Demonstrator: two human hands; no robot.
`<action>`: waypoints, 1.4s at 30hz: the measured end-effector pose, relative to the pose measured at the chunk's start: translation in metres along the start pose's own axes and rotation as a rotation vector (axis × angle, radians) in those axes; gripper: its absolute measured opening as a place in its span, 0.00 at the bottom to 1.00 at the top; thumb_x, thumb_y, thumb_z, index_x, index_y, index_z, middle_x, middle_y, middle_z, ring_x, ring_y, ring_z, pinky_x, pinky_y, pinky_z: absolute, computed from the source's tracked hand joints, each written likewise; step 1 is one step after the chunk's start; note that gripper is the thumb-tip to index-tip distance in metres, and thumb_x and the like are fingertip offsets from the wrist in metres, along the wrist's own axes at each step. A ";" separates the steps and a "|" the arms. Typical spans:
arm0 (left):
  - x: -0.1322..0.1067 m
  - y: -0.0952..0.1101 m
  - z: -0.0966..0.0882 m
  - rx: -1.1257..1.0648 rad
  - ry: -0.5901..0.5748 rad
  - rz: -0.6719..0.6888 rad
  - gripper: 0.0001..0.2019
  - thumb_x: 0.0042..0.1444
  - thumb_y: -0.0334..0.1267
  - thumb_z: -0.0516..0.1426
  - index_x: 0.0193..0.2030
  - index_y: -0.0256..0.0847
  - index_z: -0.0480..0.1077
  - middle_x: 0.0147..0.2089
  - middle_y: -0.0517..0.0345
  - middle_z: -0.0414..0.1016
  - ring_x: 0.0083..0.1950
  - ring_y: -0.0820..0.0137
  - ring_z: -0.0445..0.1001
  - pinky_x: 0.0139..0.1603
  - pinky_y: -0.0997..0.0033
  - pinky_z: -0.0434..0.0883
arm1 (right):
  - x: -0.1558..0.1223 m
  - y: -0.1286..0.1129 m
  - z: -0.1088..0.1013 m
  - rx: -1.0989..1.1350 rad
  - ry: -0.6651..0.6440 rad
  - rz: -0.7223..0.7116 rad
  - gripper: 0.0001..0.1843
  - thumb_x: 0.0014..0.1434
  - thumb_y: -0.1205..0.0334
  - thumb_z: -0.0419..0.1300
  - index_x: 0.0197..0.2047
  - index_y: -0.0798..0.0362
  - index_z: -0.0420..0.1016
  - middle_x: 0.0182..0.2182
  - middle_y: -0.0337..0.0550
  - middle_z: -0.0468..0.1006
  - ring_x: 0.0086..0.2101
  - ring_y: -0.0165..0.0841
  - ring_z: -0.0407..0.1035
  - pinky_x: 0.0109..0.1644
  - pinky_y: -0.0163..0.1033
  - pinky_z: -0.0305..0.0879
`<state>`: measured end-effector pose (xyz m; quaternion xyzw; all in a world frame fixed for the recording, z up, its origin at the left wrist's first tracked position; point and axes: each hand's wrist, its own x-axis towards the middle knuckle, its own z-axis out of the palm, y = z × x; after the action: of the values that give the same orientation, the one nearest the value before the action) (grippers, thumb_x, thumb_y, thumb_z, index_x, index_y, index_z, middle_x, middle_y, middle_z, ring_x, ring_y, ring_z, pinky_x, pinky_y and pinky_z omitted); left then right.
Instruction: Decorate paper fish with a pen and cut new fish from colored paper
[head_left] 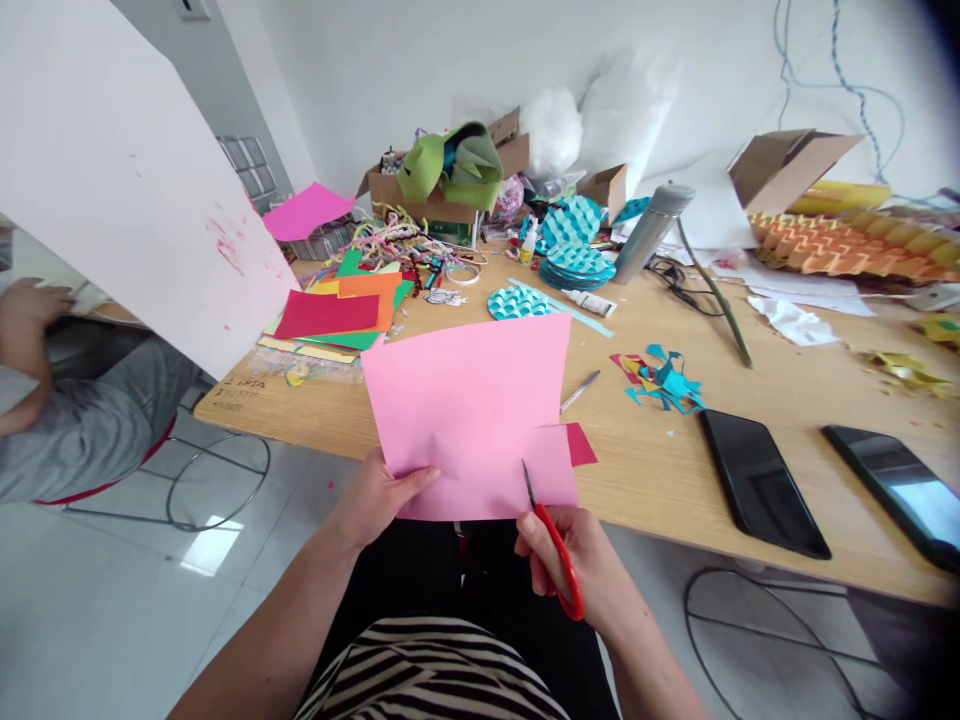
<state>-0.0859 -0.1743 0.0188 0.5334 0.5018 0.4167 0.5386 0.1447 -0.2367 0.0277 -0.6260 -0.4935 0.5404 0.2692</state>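
Observation:
A sheet of pink paper (469, 400) is held up over the table's front edge. My left hand (382, 500) pinches its lower left corner, thumb on top. My right hand (566, 550) grips red-handled scissors (561, 560), whose blade lies over the sheet's lower right part. A cut runs in from the paper's right edge, above the blade. Just behind that edge, a small dark red paper piece (580, 445) sticks out. A pen-like tool (580, 390) lies beside the sheet on the table.
Coloured paper sheets (330, 315) are stacked at the left, near a white board (150, 180). Blue and red scraps (664, 380) and two phones (765, 485) lie to the right. Behind stand a grey bottle (652, 235) and blue honeycomb paper (574, 265). Another person's arm (26, 340) shows at left.

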 end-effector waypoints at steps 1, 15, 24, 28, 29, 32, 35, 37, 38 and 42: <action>0.000 0.000 0.000 -0.002 0.001 -0.003 0.18 0.50 0.42 0.65 0.48 0.39 0.76 0.49 0.50 0.80 0.51 0.57 0.76 0.53 0.59 0.72 | 0.001 0.001 0.001 -0.006 -0.004 0.017 0.34 0.51 0.27 0.55 0.23 0.54 0.69 0.11 0.39 0.68 0.13 0.25 0.57 0.19 0.32 0.50; 0.003 -0.005 -0.002 -0.062 0.007 -0.016 0.20 0.50 0.42 0.66 0.50 0.40 0.75 0.51 0.51 0.79 0.54 0.58 0.75 0.55 0.59 0.71 | 0.007 0.004 0.007 0.026 0.027 -0.021 0.32 0.53 0.29 0.55 0.21 0.53 0.67 0.09 0.37 0.65 0.12 0.24 0.55 0.18 0.31 0.48; 0.006 -0.007 -0.001 -0.099 0.016 -0.037 0.21 0.49 0.42 0.67 0.50 0.39 0.75 0.51 0.51 0.79 0.53 0.57 0.75 0.55 0.59 0.71 | 0.013 0.005 0.011 0.018 0.029 0.021 0.33 0.52 0.29 0.55 0.22 0.53 0.66 0.09 0.37 0.66 0.12 0.25 0.56 0.18 0.31 0.49; 0.009 -0.009 -0.003 -0.091 0.038 -0.045 0.21 0.48 0.42 0.67 0.50 0.39 0.75 0.51 0.50 0.79 0.54 0.56 0.75 0.56 0.58 0.71 | 0.019 0.002 0.011 0.005 0.021 0.023 0.32 0.52 0.29 0.55 0.22 0.53 0.66 0.09 0.37 0.67 0.12 0.25 0.56 0.18 0.31 0.50; 0.010 -0.009 -0.003 -0.085 0.041 -0.050 0.21 0.48 0.42 0.67 0.50 0.39 0.75 0.51 0.50 0.79 0.54 0.56 0.75 0.56 0.58 0.71 | 0.021 0.001 0.012 0.008 0.019 0.021 0.32 0.52 0.29 0.55 0.22 0.53 0.66 0.09 0.36 0.66 0.12 0.25 0.56 0.18 0.31 0.50; 0.013 -0.009 -0.007 -0.064 0.046 -0.055 0.21 0.49 0.43 0.66 0.50 0.39 0.75 0.51 0.49 0.79 0.54 0.56 0.75 0.56 0.57 0.70 | 0.028 -0.002 0.012 0.020 -0.007 -0.004 0.33 0.53 0.29 0.54 0.22 0.53 0.66 0.08 0.35 0.64 0.11 0.25 0.56 0.17 0.31 0.49; 0.014 -0.008 -0.011 -0.046 0.057 -0.042 0.22 0.49 0.43 0.66 0.51 0.39 0.74 0.52 0.49 0.78 0.54 0.56 0.75 0.57 0.57 0.70 | 0.032 -0.005 0.013 0.030 -0.043 -0.023 0.33 0.53 0.28 0.53 0.23 0.53 0.67 0.08 0.34 0.64 0.11 0.25 0.56 0.16 0.31 0.49; 0.014 -0.008 -0.014 -0.045 0.060 -0.046 0.23 0.49 0.43 0.66 0.51 0.38 0.74 0.52 0.48 0.78 0.54 0.55 0.75 0.57 0.56 0.70 | 0.034 -0.006 0.013 0.026 -0.055 -0.022 0.33 0.54 0.28 0.53 0.23 0.54 0.67 0.09 0.35 0.66 0.11 0.24 0.56 0.17 0.30 0.50; 0.014 -0.007 -0.015 -0.046 0.057 -0.054 0.22 0.49 0.43 0.66 0.50 0.38 0.74 0.52 0.48 0.78 0.54 0.55 0.75 0.57 0.56 0.70 | 0.034 -0.006 0.013 0.021 -0.058 -0.020 0.34 0.54 0.28 0.53 0.24 0.54 0.68 0.09 0.36 0.67 0.11 0.24 0.55 0.17 0.30 0.50; 0.014 -0.006 -0.016 -0.069 0.050 -0.075 0.21 0.48 0.42 0.67 0.49 0.39 0.75 0.51 0.49 0.79 0.54 0.56 0.75 0.57 0.57 0.70 | 0.035 -0.008 0.014 0.000 -0.060 -0.014 0.35 0.54 0.28 0.52 0.23 0.55 0.70 0.10 0.38 0.68 0.11 0.24 0.56 0.17 0.31 0.51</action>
<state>-0.0998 -0.1583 0.0125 0.4847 0.5201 0.4264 0.5593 0.1267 -0.2048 0.0164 -0.6060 -0.5056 0.5572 0.2582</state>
